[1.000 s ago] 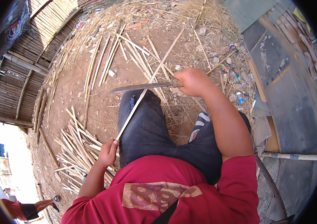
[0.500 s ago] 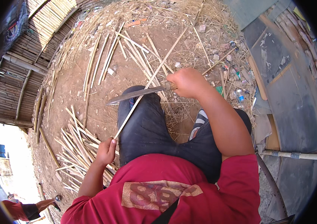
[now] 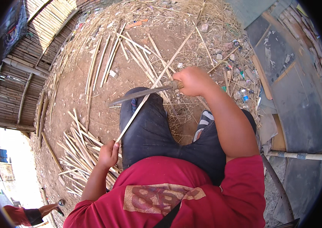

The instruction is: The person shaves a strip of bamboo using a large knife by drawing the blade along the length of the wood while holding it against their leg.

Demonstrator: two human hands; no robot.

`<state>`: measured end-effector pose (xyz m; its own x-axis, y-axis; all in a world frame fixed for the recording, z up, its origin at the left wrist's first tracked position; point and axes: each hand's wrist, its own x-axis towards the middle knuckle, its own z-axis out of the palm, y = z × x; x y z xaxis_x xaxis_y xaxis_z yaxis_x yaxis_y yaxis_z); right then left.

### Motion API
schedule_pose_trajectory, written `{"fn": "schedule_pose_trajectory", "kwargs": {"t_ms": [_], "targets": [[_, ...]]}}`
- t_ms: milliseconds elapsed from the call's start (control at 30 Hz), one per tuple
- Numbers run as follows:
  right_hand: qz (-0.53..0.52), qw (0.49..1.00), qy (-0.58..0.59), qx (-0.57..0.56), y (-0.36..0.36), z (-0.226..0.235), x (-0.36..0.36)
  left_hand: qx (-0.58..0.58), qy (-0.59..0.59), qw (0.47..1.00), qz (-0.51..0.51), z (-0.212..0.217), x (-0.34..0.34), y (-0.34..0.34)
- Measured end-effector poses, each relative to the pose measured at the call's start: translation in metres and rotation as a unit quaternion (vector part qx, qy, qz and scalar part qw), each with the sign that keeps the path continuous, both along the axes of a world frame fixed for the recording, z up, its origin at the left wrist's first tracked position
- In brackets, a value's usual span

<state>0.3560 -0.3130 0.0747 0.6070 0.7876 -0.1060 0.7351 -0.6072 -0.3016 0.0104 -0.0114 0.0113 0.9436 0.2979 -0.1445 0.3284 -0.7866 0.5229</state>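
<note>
My left hand (image 3: 109,153) pinches the near end of a long, thin bamboo strip (image 3: 132,119). The strip slants up and away to the right across my left thigh, its far part reaching over the dirt. My right hand (image 3: 193,81) is closed round the handle of a machete (image 3: 142,95). The dark blade points left and crosses the strip above my knee, seeming to touch it. A dark blue patch (image 3: 134,105) shows on the knee beneath the crossing.
A heap of split bamboo strips (image 3: 83,150) lies left of me. More strips (image 3: 108,57) are scattered on the dirt ahead. Dark boards (image 3: 301,102) stand at the right, a bamboo wall (image 3: 28,57) at the left. Another person (image 3: 26,214) is at the lower left.
The right hand and machete handle have shifted slightly right and up, tilting the blade a little more. The left hand stays nearly still on the strip.
</note>
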Motion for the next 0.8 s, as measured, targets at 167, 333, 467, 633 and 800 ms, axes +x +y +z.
{"fn": "schedule_pose_trajectory", "kwargs": {"t_ms": [167,333,467,633,800], "targets": [[-0.246,0.950,0.065,0.182,-0.052,-0.010,0.044,-0.011,-0.037,0.999,0.017,-0.003,-0.004,-0.010],[-0.098,0.979,-0.015,0.179,-0.032,0.031,0.015,-0.047,-0.063,0.997,0.011,0.022,0.002,-0.019],[0.010,0.973,-0.162,0.166,-0.034,0.056,0.002,-0.029,-0.065,0.997,-0.008,0.048,0.008,-0.026],[-0.194,0.959,-0.041,0.204,-0.054,0.051,0.025,-0.060,-0.069,0.996,0.014,0.037,0.023,-0.033],[-0.014,0.971,-0.123,0.205,-0.028,0.014,0.011,-0.082,-0.063,0.995,0.001,0.017,0.035,-0.028]]}}
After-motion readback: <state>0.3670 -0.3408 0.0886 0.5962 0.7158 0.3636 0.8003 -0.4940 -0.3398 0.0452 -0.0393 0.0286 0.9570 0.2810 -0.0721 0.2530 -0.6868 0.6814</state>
